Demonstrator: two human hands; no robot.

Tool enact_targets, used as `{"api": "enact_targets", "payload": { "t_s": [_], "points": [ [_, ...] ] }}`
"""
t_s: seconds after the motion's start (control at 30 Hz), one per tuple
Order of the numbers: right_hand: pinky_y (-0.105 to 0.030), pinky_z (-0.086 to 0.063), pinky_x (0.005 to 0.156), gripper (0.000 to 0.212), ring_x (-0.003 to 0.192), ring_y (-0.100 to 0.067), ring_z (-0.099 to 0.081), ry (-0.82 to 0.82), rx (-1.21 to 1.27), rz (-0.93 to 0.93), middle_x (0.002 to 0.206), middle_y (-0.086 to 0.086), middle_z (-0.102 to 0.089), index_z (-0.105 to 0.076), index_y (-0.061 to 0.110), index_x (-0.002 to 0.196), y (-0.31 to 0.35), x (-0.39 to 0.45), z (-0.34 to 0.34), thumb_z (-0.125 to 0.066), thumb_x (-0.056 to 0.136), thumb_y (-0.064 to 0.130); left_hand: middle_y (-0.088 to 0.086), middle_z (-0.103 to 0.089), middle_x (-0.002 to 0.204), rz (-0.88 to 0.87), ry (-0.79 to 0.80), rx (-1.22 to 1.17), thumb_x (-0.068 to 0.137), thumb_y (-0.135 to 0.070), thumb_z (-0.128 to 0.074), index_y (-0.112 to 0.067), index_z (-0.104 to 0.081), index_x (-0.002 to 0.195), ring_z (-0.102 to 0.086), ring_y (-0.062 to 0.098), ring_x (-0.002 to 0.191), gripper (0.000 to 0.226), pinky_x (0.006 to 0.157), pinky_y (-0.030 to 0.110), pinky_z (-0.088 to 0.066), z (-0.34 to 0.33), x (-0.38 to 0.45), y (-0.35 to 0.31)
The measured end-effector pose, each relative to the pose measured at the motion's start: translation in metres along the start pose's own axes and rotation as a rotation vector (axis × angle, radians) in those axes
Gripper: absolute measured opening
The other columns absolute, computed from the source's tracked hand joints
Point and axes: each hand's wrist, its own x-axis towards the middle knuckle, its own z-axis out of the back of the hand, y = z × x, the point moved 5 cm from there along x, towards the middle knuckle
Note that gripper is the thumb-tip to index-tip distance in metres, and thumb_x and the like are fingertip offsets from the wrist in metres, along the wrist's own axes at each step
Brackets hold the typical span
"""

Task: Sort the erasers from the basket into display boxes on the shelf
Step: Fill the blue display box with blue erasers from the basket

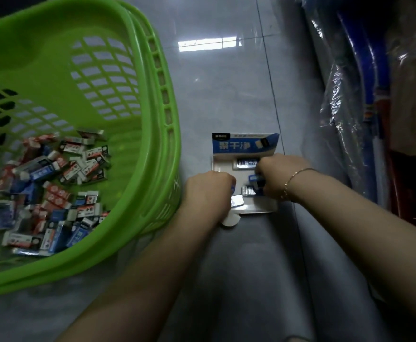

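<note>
A green plastic basket (137, 77) stands on the floor at the left, with several red and blue sleeved erasers (54, 186) piled in its bottom. To its right lies a white and blue display box (245, 144) with its lid flap raised. One blue eraser (247, 162) lies flat at the back of the box. My left hand (208, 191) is curled over the box's left side and holds blue erasers (236, 199). My right hand (279, 175) grips a blue eraser (255, 178) over the box's right half, with another eraser (249, 191) under it.
Grey tiled floor (226, 95) surrounds the box. Along the right stand plastic-wrapped goods (345, 107) and blue items (365, 58) on a low shelf. A white round tab (230, 220) sticks out at the box's near left corner.
</note>
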Motion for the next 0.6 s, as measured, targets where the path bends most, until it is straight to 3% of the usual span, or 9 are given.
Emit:
{"api": "enact_targets", "payload": {
  "t_s": [0.1, 0.23, 0.4, 0.5, 0.6],
  "points": [
    [-0.029, -0.039, 0.066, 0.026, 0.079, -0.018, -0.049, -0.002, 0.116, 0.036, 0.092, 0.001, -0.053, -0.061, 0.028, 0.108, -0.002, -0.002, -0.003, -0.064, 0.082, 0.025, -0.004, -0.062, 0.099, -0.027, 0.093, 0.02, 0.083, -0.019, -0.061, -0.032, -0.063, 0.101, -0.06, 0.022, 0.092, 0.022, 0.059, 0.026, -0.03, 0.002, 0.001, 0.002],
    [-0.026, -0.036, 0.067, 0.028, 0.076, -0.017, -0.044, 0.023, 0.181, 0.08, 0.1, -0.001, -0.061, -0.064, 0.034, 0.106, -0.003, -0.005, -0.007, -0.063, 0.081, 0.022, -0.004, -0.063, 0.104, -0.039, 0.161, 0.03, 0.082, -0.017, -0.061, -0.031, -0.065, 0.103, -0.06, 0.02, 0.094, 0.026, 0.057, 0.024, -0.03, 0.004, 0.001, 0.004],
    [-0.028, -0.039, 0.066, 0.031, 0.078, -0.016, -0.048, 0.098, 0.18, 0.1, 0.09, 0.004, -0.054, -0.065, 0.034, 0.108, 0.001, -0.004, -0.009, -0.063, 0.081, 0.021, -0.002, -0.064, 0.106, -0.034, 0.198, 0.032, 0.082, -0.021, -0.065, -0.032, -0.065, 0.106, -0.06, 0.021, 0.094, 0.027, 0.064, 0.026, -0.036, 0.003, -0.001, 0.004],
    [-0.027, -0.039, 0.072, 0.031, 0.077, -0.012, -0.047, 0.172, 0.17, 0.117, 0.089, 0.007, -0.055, -0.065, 0.035, 0.109, 0.001, -0.005, -0.01, -0.063, 0.08, 0.023, -0.001, -0.064, 0.107, -0.039, 0.21, 0.007, 0.082, -0.02, -0.064, -0.032, -0.065, 0.107, -0.061, 0.022, 0.097, 0.028, 0.065, 0.025, -0.036, 0.002, -0.004, 0.005],
    [-0.033, -0.031, 0.088, 0.031, 0.082, -0.012, -0.042, 0.234, 0.118, 0.132, 0.085, 0.01, -0.048, -0.063, 0.037, 0.111, 0.005, -0.004, -0.011, -0.061, 0.082, 0.025, -0.004, -0.064, 0.112, -0.067, 0.208, -0.035, 0.084, -0.021, -0.06, -0.037, -0.062, 0.11, -0.06, 0.02, 0.1, 0.031, 0.066, 0.025, -0.037, 0.003, -0.006, 0.006]
  ]
}}
